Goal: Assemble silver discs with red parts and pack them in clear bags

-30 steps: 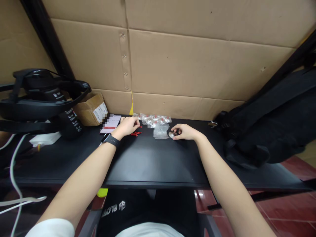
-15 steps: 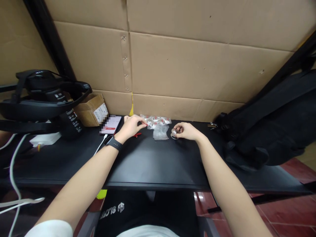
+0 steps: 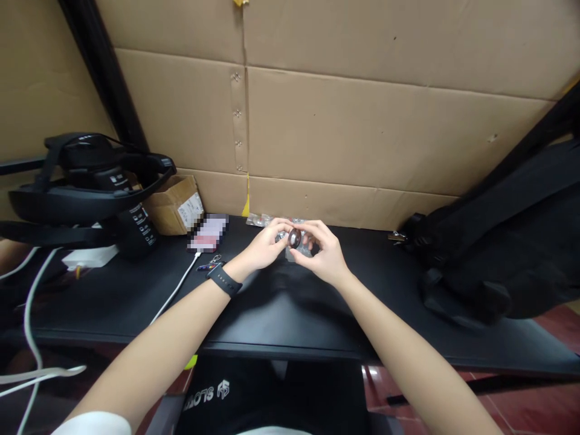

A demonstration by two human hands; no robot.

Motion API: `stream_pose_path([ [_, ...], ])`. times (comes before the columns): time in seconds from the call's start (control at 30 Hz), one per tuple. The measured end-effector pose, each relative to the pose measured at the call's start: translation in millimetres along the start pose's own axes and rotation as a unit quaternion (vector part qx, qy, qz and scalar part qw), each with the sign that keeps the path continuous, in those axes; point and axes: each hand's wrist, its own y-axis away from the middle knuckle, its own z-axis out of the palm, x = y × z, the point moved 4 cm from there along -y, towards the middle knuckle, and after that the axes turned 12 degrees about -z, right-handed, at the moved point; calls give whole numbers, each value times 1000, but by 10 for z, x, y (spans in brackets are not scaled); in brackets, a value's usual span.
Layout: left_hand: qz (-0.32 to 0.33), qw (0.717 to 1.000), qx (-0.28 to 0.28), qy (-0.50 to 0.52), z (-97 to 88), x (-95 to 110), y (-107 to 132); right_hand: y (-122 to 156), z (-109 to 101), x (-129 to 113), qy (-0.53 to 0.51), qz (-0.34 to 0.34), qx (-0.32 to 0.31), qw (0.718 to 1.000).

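Both hands meet above the back middle of the black desk [image 3: 281, 308]. My right hand [image 3: 324, 257] pinches a small round dark disc-shaped part [image 3: 294, 237] and holds it up on edge. My left hand [image 3: 267, 244], with a black watch [image 3: 223, 279] on the wrist, has its fingertips closed on the same part from the left. Behind the hands lie several small clear plastic bags with red-and-silver bits [image 3: 263, 220], mostly hidden by the fingers.
A phone [image 3: 207, 233] with a white cable lies left of the hands, a small keyring beside it. Further left are a small cardboard box [image 3: 174, 202], a black headset [image 3: 86, 181] and white cables. A black bag [image 3: 498, 241] leans at the right. Cardboard sheets line the wall.
My right hand lifted the round part off the desk and brought it toward the middle. My left hand left the bags and red piece and came to meet it. The view shifted slightly.
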Motion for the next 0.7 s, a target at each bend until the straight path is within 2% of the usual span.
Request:
stream_pose_path([
  [0.13, -9, 999, -9, 32, 22, 15, 23, 7, -30, 32, -24, 1, -17, 1000],
  [0.23, -18, 999, -13, 25, 26, -4, 23, 27, -48, 122, -31, 16, -7, 999],
  [0.37, -18, 1000, -1, -22, 33, -30, 16, 54, -13, 198, -39, 37, -5, 999],
  [0.47, -18, 998, 19, -59, 27, -27, 24, 67, 32, 208, -82, 49, -4, 995],
  [0.57, -16, 994, 42, -97, 11, 13, 47, 83, 86, 213, -137, 69, -2, 988],
  [0.7, -22, 985, 66, -158, 5, 82, 77, 97, 129, 218, -157, 89, 13, 983],
])
